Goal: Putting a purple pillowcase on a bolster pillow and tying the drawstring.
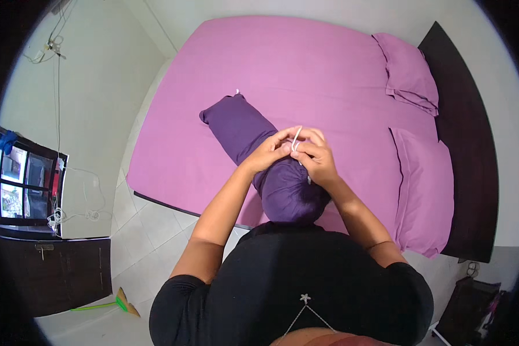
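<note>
A dark purple bolster pillow (242,125) lies slantwise on the bed, its near end (289,199) gathered and rounded close to my black shirt. Above that near end both hands meet on a white cord (297,137), which makes a small upright loop. My left hand (273,149) pinches the cord between thumb and fingers. My right hand (315,153) grips it from the other side. The cord's lower part passes behind the right-hand fingers and is partly hidden. A short white tip (237,91) sticks out at the bolster's far end.
The bed (285,56) has a pink fitted sheet. Two pink pillows (415,73) (428,194) rest by the dark headboard (467,142). Tiled floor (155,225), a green-handled broom (121,300) and a dark door (56,272) are at left. Loose cables (58,216) hang along the wall.
</note>
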Demonstrator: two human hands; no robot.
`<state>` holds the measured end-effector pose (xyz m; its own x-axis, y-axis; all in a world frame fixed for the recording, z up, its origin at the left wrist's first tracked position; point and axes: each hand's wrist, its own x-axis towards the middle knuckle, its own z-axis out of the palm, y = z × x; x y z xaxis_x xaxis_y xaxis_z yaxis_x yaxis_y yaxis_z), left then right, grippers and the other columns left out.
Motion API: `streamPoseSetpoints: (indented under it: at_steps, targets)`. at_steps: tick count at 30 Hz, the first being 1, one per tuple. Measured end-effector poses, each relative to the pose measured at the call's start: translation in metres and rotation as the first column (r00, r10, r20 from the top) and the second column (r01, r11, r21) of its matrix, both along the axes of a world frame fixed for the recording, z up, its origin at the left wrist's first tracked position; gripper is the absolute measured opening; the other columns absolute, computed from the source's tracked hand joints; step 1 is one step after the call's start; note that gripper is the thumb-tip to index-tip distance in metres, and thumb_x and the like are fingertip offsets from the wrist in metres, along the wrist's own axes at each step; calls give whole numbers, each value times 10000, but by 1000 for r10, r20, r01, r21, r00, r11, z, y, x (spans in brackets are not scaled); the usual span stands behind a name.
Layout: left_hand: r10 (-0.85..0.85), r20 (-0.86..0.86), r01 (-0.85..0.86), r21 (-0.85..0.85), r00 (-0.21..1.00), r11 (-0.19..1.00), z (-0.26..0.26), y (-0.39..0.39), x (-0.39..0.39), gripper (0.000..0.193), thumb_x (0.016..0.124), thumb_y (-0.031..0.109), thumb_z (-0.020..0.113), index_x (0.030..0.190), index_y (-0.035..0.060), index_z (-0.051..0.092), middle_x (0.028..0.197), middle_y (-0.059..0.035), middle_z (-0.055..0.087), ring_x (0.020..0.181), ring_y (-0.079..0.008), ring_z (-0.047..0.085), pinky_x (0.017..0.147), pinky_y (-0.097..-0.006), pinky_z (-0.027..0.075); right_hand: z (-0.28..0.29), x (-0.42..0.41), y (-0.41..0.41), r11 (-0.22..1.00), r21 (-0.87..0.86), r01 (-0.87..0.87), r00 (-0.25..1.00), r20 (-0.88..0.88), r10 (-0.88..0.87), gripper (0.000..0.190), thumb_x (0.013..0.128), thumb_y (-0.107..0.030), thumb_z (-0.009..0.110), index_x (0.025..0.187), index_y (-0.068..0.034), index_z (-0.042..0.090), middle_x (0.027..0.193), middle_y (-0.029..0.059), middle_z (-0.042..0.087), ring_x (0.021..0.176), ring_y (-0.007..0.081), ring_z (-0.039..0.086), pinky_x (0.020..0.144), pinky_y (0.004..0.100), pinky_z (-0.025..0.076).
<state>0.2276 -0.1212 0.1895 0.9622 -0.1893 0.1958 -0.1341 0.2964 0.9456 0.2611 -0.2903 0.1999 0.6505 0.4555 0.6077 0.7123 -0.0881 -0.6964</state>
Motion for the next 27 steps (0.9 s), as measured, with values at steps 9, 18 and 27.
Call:
streamPoseSetpoints:
  at_steps: [9,18,27]
  targets:
    - [-288,-41,260,562,957,785,-8,-1,3,320,866,182,656,1132,7,617,1101,-43,635,1044,-128,560,940,-321,440,38,22,-20,952,-244,-185,915,-397,75,103,842,-156,665,878,-78,722,1147,117,627,1138,283,552,1059,478,288]
    - [5,-251,77,317,968,945,-26,105,-54,246,887,124,622,1099,1,637,980,-2,654,889,-105,583,787,-253,473,6,-22,103,986,28,-167,975,-140,170,170,818,-252,696,873,-93,721,1228,91,593,1217,255,494,1069,427,265]
    - [87,-119,-56,243,989,968,-24,102,-90,261,941,191,578,1079,-18,652,1008,-28,666,879,-126,591,799,-257,473,10,-22,102,900,-67,-431,882,-240,405,150,821,-248,690,857,-105,720,1268,95,574,1211,275,485,1039,429,286]
